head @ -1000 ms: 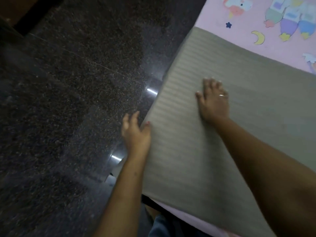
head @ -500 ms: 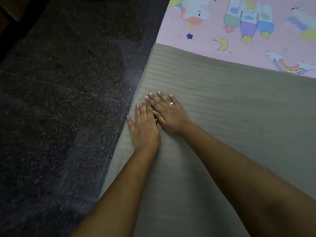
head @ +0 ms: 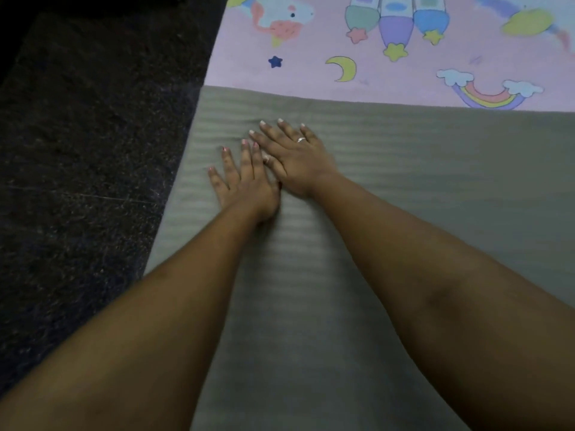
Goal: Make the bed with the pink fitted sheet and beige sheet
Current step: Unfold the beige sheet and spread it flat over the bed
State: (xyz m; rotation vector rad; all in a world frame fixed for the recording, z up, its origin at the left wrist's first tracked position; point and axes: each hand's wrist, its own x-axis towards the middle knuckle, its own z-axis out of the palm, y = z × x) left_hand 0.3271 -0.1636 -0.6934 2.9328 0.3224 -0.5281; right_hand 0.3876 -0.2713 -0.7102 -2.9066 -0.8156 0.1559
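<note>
The beige sheet (head: 420, 188), faintly striped, lies flat over the near part of the bed. Beyond its straight far edge shows the pink fitted sheet (head: 311, 42), printed with a moon, stars, a rainbow and cartoon figures. My left hand (head: 245, 178) lies flat on the beige sheet near the bed's left edge, fingers straight and spread. My right hand (head: 298, 160), with a ring on one finger, presses flat beside it, its fingers angled to the upper left and touching the left hand's fingers. Small ripples in the beige sheet sit just ahead of the fingertips.
Dark speckled stone floor (head: 87, 181) runs along the left side of the bed. The bed's left edge (head: 174, 206) slants from the upper middle down to the lower left.
My left hand came up from the bed's side edge onto the beige sheet. My right hand slid left to meet it. Both hands have moved slightly farther up the sheet.
</note>
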